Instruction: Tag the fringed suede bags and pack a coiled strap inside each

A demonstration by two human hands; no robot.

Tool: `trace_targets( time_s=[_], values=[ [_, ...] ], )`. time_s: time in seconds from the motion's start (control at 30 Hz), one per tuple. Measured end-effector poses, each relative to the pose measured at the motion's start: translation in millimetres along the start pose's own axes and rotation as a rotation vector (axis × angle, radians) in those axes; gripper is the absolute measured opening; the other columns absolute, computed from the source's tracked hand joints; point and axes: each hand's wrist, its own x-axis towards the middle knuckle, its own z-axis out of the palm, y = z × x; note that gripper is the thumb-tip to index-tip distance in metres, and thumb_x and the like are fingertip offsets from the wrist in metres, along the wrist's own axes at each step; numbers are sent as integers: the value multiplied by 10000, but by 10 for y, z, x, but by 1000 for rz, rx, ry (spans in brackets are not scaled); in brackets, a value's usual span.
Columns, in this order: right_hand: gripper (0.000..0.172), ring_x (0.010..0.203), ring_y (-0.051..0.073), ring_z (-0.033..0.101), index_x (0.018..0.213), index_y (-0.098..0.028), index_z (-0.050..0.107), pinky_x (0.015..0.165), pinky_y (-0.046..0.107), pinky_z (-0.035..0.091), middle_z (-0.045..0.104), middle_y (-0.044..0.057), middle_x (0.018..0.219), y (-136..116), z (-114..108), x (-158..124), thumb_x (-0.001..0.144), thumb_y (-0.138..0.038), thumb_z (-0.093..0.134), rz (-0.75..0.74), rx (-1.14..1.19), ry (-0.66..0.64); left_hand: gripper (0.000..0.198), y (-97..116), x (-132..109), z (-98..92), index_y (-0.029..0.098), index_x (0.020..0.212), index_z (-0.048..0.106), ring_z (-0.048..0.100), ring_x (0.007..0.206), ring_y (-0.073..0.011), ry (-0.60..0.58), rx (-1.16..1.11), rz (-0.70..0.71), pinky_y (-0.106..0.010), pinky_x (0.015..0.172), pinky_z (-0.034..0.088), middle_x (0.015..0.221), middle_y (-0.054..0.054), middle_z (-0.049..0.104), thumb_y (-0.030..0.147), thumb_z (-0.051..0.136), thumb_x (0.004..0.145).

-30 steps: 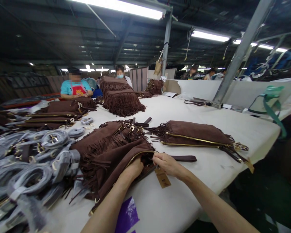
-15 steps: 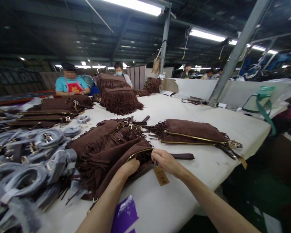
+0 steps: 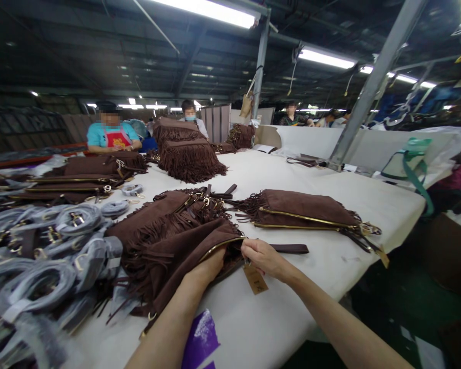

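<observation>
A brown fringed bag (image 3: 188,252) lies in front of me with its gold zipper open. My left hand (image 3: 214,262) reaches through the opening; its fingers are hidden inside the bag. Closed at the zipper's right end, my right hand (image 3: 262,255) grips the edge of the bag. Below that hand hangs a tan paper tag (image 3: 255,280) with dark marks. A dark wrist strap (image 3: 292,248) sticks out to the right behind it. More brown fringed bags (image 3: 149,212) lie under and behind the one I handle.
Coiled straps in plastic wrap (image 3: 42,282) heap up at left. Two zipped bags (image 3: 307,207) lie stacked at right on the white table (image 3: 384,205). A tall bag pile (image 3: 192,154) stands farther back. Purple sheet (image 3: 202,335) lies near my left forearm. Co-workers (image 3: 113,136) are across the table.
My left hand has gone deeper into the bag, and its fingers have passed out of sight. My right hand keeps its grip at the zipper end, with the tag slightly turned.
</observation>
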Motion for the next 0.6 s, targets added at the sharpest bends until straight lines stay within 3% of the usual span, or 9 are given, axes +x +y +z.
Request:
trace_targets(
  time_s=[0.17, 0.43, 0.6],
  values=[
    [185, 344, 82, 374, 639, -211, 435, 370, 184, 253, 345, -99, 421, -8, -5, -11, 817, -196, 386, -6, -24, 4, 503, -59, -2, -53, 234, 1364, 470, 334, 1389, -193, -49, 85, 31, -400, 1217, 142, 1369, -12, 556, 114, 367, 887],
    [175, 320, 84, 383, 670, -216, 425, 336, 177, 263, 340, -101, 441, 5, -19, -5, 829, -212, 352, 1, -47, -20, 519, 140, -52, -153, 224, 1356, 480, 405, 1349, -203, -87, 34, 11, -367, 1198, 227, 1346, -28, 580, 143, 419, 847],
    [212, 430, 98, 407, 623, -212, 395, 433, 207, 262, 372, -76, 482, -31, -25, -13, 832, -193, 370, -89, -190, 11, 503, 153, -26, -168, 220, 1344, 490, 425, 1333, -207, -75, -4, 5, -375, 1192, 241, 1336, -35, 585, 159, 423, 849]
  ],
)
